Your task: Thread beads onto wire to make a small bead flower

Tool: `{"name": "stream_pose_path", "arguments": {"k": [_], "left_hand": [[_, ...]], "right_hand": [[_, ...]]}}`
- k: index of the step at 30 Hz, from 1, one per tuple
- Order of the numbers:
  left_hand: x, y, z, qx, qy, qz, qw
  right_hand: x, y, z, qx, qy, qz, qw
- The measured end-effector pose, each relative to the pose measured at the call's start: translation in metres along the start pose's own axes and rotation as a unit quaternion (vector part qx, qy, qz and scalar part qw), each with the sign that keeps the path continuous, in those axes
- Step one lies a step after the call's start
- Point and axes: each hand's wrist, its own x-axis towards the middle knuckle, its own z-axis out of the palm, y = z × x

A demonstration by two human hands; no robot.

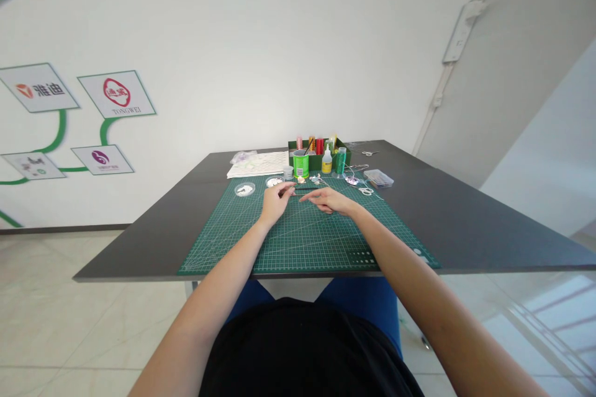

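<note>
My left hand [276, 202] is over the far half of the green cutting mat [298, 236], its fingertips pinched together. Something small and thin seems to be at those fingertips, too small to name. To its right, my right hand [329, 200] points leftward with the index finger stretched out and the other fingers loosely bent apart; I see nothing held in it. A thin dark stick [307, 188] lies just beyond the fingertips. Left of my left hand sits a round clear dish [244, 189] with small white and dark pieces. A second dish [274, 182] stands close behind that hand.
Behind the hands stand a bright green can [301, 165], a glue bottle [326, 161] and a dark green box [347, 156] with thread spools. White cloth [259, 165] lies back left. Scissors [365, 191] and a clear plastic case [379, 178] lie on the right.
</note>
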Motion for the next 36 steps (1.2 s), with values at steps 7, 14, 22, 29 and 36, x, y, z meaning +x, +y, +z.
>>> {"name": "stream_pose_path", "arguments": {"k": [7,14,22,29,36], "left_hand": [[0.002,-0.006,-0.001,0.019,0.021,-0.001,1.0],[0.003,-0.009,-0.003,0.067,0.047,-0.013,0.997],[-0.002,-0.007,-0.002,0.18,-0.02,0.019,0.983],[-0.006,0.008,-0.001,0.241,-0.108,0.06,0.963],[-0.005,0.005,0.001,0.22,-0.143,0.072,0.962]], "right_hand": [[-0.001,-0.001,-0.001,0.016,-0.032,-0.017,0.999],[-0.002,-0.003,0.001,0.039,-0.077,-0.002,0.996],[-0.008,-0.009,0.0,0.15,-0.12,-0.034,0.981],[-0.008,-0.007,-0.004,0.186,-0.104,-0.06,0.975],[-0.008,-0.008,-0.006,0.208,-0.042,-0.072,0.975]]}}
